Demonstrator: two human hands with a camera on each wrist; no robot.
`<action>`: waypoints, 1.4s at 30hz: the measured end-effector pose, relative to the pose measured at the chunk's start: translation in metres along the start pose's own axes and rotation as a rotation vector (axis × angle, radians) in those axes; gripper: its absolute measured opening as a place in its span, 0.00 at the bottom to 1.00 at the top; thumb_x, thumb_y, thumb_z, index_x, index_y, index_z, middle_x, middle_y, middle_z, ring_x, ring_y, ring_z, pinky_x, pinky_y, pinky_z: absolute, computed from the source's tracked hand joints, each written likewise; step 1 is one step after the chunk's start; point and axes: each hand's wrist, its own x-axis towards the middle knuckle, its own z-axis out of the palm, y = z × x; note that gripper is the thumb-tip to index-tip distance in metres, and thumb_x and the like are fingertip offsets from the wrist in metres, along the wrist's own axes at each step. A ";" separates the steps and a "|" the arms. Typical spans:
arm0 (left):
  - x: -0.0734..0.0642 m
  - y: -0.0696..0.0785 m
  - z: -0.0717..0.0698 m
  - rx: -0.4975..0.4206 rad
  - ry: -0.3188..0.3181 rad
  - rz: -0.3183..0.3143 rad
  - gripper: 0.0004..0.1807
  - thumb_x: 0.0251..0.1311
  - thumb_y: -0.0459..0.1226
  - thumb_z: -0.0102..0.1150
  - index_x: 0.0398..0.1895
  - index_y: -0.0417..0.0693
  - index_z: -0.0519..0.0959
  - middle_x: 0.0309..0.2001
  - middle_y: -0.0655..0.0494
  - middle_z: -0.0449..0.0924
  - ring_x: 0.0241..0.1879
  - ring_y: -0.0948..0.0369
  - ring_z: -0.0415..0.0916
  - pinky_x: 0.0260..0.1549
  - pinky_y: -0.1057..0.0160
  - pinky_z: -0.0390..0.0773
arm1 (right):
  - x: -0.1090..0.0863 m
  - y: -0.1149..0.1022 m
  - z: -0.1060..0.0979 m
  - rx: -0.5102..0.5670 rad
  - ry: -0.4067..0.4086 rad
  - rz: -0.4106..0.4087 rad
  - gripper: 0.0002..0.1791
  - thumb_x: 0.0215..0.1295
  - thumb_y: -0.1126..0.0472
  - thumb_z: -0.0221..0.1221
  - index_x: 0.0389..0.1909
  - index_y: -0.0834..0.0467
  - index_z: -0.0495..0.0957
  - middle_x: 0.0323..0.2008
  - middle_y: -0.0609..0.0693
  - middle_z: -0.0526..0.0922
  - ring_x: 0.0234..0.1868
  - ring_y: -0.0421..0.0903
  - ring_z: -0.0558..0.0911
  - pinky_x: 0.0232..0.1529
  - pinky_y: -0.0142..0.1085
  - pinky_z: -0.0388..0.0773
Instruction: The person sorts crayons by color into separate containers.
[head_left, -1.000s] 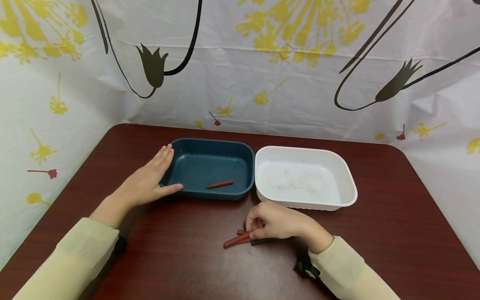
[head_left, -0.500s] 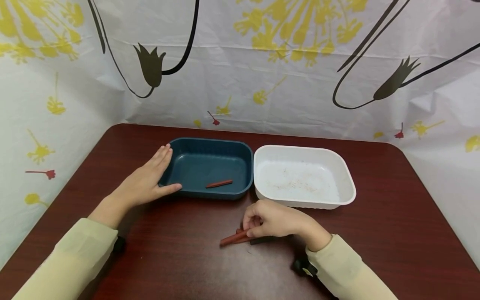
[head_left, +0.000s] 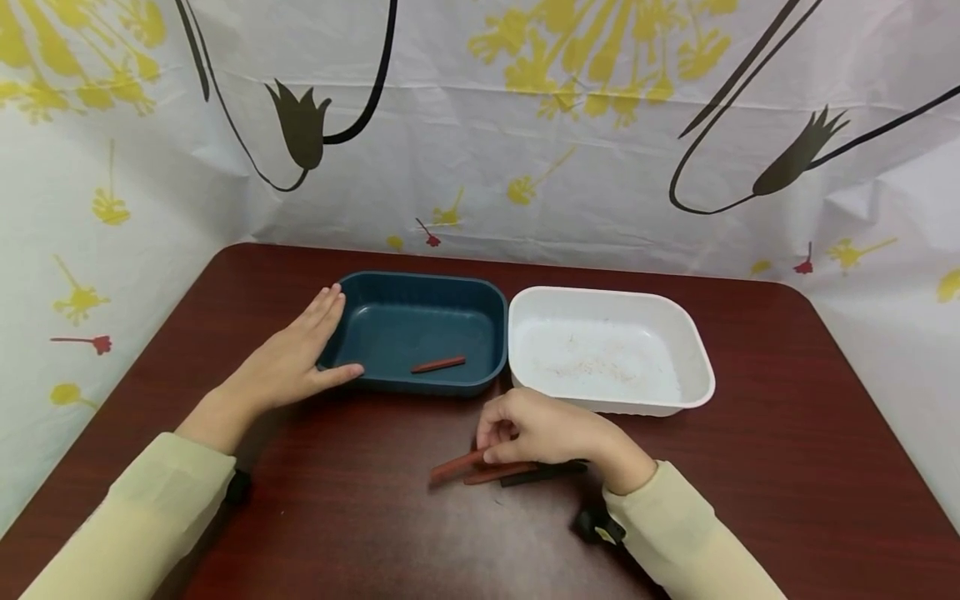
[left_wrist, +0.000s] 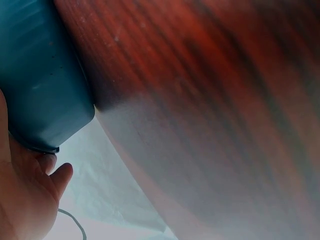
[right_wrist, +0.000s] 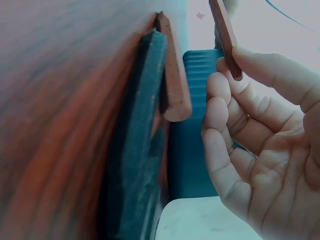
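My right hand pinches a reddish-brown crayon by one end, between thumb and fingertips, just above the table. In the right wrist view the held crayon is hexagonal. Below that hand lie a second reddish-brown crayon and a black crayon, side by side on the table. My left hand rests with extended fingers on the left rim of the dark teal tray. Inside this tray lies another reddish-brown crayon, near the front wall.
A white tray stands right beside the teal one, with faint brownish specks on its floor. Both are on a dark red wooden table. Behind and at the sides hangs a white sheet with flower prints.
My right hand has lifted the reddish-brown crayon and shifted slightly left and away, so more of the crayons below it shows. The left hand stays on the teal tray.
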 end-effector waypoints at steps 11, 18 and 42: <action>0.001 -0.001 -0.001 -0.005 0.001 0.000 0.58 0.62 0.64 0.55 0.79 0.39 0.39 0.81 0.47 0.33 0.81 0.49 0.32 0.73 0.39 0.54 | 0.009 -0.009 -0.006 -0.002 0.014 -0.033 0.04 0.65 0.59 0.65 0.33 0.55 0.84 0.27 0.40 0.80 0.27 0.33 0.74 0.30 0.27 0.75; 0.000 -0.002 -0.001 -0.005 -0.004 -0.001 0.58 0.62 0.64 0.55 0.79 0.39 0.39 0.81 0.47 0.34 0.81 0.48 0.33 0.72 0.39 0.54 | 0.013 -0.016 -0.010 0.022 0.027 -0.042 0.02 0.65 0.61 0.64 0.33 0.54 0.84 0.28 0.41 0.81 0.27 0.35 0.75 0.30 0.28 0.77; 0.001 -0.001 0.000 0.000 -0.005 -0.003 0.58 0.62 0.65 0.54 0.79 0.39 0.40 0.81 0.47 0.34 0.81 0.49 0.33 0.72 0.39 0.54 | 0.016 -0.014 -0.030 0.102 0.099 -0.044 0.04 0.66 0.62 0.64 0.37 0.58 0.84 0.30 0.45 0.83 0.28 0.40 0.76 0.32 0.31 0.77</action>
